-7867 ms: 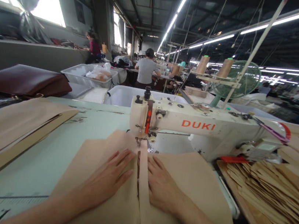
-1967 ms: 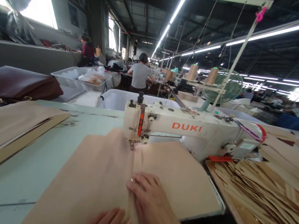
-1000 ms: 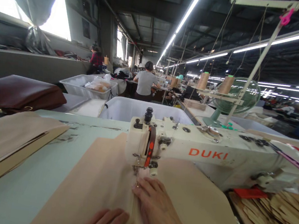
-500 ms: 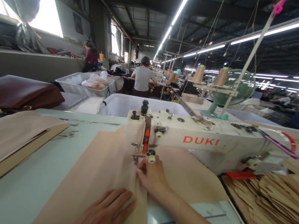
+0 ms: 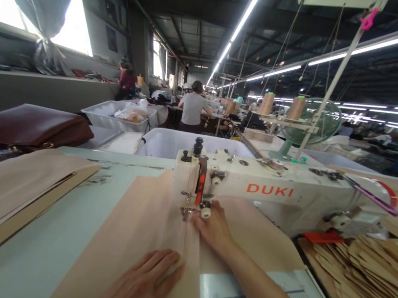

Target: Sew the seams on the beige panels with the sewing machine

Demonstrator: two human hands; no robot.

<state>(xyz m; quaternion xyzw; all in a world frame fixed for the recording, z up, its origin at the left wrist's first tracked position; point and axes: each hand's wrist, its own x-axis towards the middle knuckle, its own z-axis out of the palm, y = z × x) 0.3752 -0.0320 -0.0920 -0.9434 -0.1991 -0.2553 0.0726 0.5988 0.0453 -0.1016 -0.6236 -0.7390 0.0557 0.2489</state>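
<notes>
A large beige sheet of leather-like material lies under the needle and presser foot of a white sewing machine marked DUKI. A narrow strip with a seam line runs along the sheet toward the foot. My left hand rests flat on the sheet, in front of the foot and left of the strip, fingers together and stretched out. Just right of the foot, my right hand lies on the material with its thumb side toward the needle. A machine knob partly hides its stretched fingers.
Stacked beige panels lie at left beside a brown leather bag. Several cut strips are piled at right. Thread cones and a green fan stand behind the machine, near a white bin. A person sits farther back.
The view has shifted slightly, so the scene sits a little more to the right. My right hand's fingers, curled beside the foot before, now lie flatter. My left hand stays on the sheet.
</notes>
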